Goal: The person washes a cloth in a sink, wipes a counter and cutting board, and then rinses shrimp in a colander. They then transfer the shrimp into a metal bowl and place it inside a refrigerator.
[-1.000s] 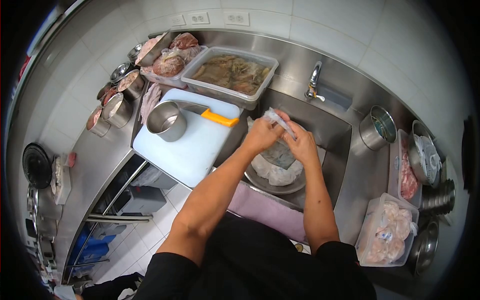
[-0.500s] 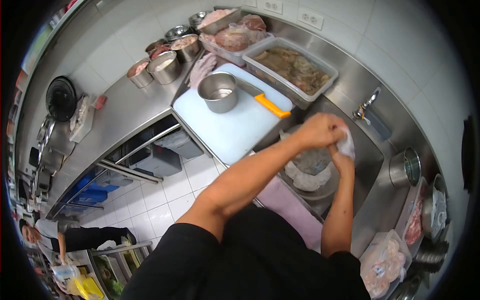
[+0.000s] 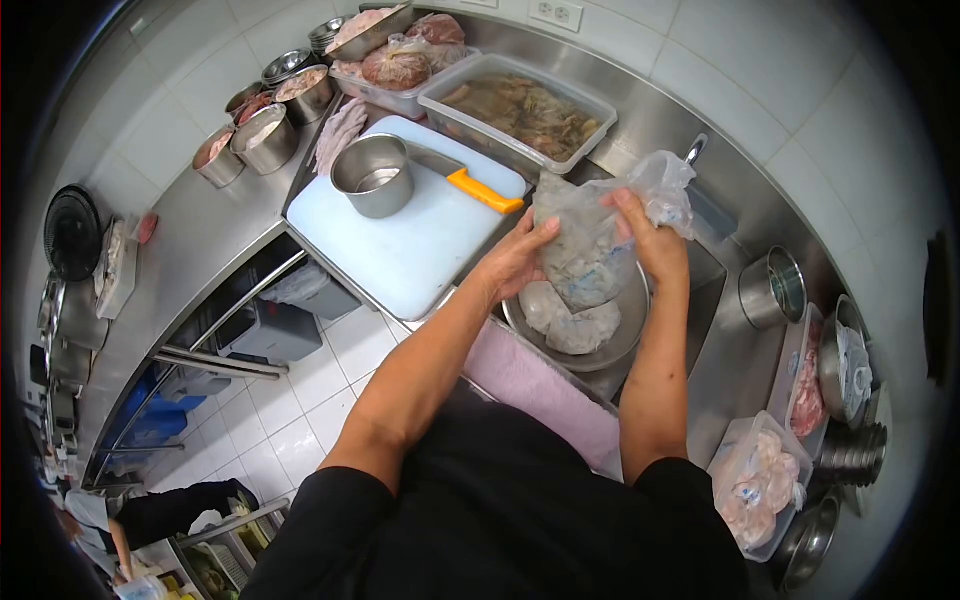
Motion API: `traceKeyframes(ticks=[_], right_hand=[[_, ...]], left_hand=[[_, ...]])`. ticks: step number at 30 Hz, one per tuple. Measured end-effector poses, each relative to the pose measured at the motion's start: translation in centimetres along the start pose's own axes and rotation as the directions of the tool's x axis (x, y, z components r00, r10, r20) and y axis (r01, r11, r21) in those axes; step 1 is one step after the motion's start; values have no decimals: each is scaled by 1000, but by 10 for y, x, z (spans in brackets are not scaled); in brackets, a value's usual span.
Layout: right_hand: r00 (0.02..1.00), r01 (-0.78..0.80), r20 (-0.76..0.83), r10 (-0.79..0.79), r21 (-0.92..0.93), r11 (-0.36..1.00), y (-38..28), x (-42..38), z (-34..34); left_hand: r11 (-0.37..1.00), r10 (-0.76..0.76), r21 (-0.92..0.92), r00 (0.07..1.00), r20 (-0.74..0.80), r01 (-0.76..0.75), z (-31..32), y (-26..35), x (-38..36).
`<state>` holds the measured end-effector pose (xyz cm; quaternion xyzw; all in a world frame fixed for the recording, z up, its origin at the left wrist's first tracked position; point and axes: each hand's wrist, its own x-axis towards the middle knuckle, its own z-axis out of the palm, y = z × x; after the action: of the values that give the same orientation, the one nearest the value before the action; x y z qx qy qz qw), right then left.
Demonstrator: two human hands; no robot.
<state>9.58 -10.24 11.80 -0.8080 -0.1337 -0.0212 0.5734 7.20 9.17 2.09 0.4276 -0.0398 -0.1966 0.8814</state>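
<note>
A clear plastic bag (image 3: 585,240) with greyish contents is held up over a metal bowl (image 3: 628,345) in the sink. My left hand (image 3: 518,258) grips the bag's left side, thumb on its front. On the other side, my right hand (image 3: 652,238) is closed around the bag below its loose, crumpled top. What exactly the bag contains I cannot make out. Beneath it, another whitish plastic bag (image 3: 580,330) lies in the bowl.
Left of the sink, a white cutting board (image 3: 400,275) carries a metal pot (image 3: 375,180) and an orange-handled knife (image 3: 485,190). Behind is a plastic tub (image 3: 520,110) of brownish food in liquid. A pink towel (image 3: 540,385) lies along the sink's front edge. A co-worker (image 3: 110,510) stands far left.
My hands were close together at the bag's gathered top; now they are apart on either side of it. The bag has been raised and turned into plain view, its top loose.
</note>
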Motion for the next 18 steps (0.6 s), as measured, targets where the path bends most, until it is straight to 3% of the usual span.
traceKeyframes(ticks=[3, 6, 9, 12, 16, 18], right_hand=[[998, -69, -9, 69, 25, 997, 6, 9, -3], [993, 116, -30, -113, 129, 985, 5, 10, -3], [983, 84, -150, -110, -166, 983, 12, -7, -20], [989, 78, -130, -65, 93, 993, 89, -24, -19], [995, -51, -73, 72, 260, 964, 73, -43, -3], [990, -100, -69, 125, 288, 952, 72, -46, -7]], left_hand=[[999, -6, -48, 1000, 24, 7, 6, 2, 2], [979, 56, -196, 998, 7, -53, 15, -7, 11], [940, 110, -324, 994, -9, -107, 23, -8, 18], [908, 151, -392, 988, -30, -151, 33, -1, 22], [945, 136, -307, 988, 68, -109, 37, 6, 27], [978, 52, -208, 987, 154, -19, 26, 27, 30]])
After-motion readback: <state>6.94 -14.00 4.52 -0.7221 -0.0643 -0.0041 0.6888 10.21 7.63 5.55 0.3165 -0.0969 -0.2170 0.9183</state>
